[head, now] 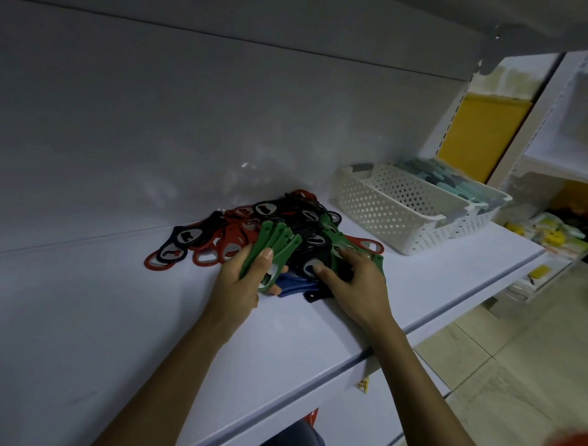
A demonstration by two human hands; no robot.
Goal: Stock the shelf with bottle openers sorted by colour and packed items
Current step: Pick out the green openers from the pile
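A mixed pile of bottle openers (299,223) in red, black, green and blue lies on the white shelf (113,316). My left hand (243,281) grips a fanned bunch of green openers (274,245), lifted at the pile's front. My right hand (354,279) rests on the pile's right side, its fingers spread over black openers (313,254) and a green opener (332,234). Red openers (217,239) lie loose at the left. Blue openers (296,283) show under the hands.
Two white perforated baskets (397,210) stand to the right on the shelf; the far one holds teal and grey packed items (446,175). The shelf's front edge (364,354) runs below my wrists. Lower shelves at right hold yellow packed goods (551,234).
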